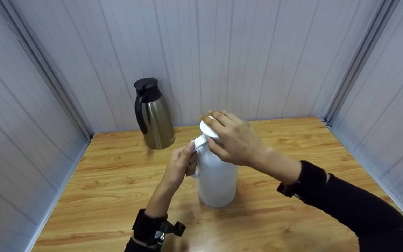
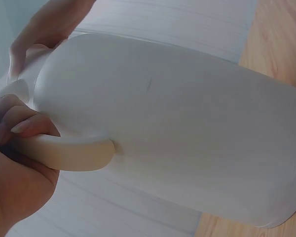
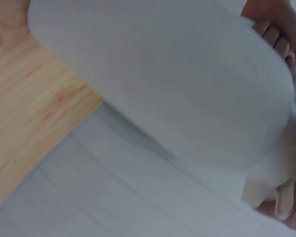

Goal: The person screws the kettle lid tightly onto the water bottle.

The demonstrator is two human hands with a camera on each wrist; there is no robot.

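White jug [image 1: 217, 175] is held by its handle in the left hand [image 1: 182, 164]; its lid [image 1: 208, 128] is gripped by the right hand [image 1: 234, 138].

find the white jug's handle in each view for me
Head: the handle sits left of the white jug, at picture centre, gripped by the left hand.
Left wrist: lower left, fingers curled round it.
Right wrist: cannot tell; only the jug body and the right hand on the lid show.
Shared landmark: the wooden table.
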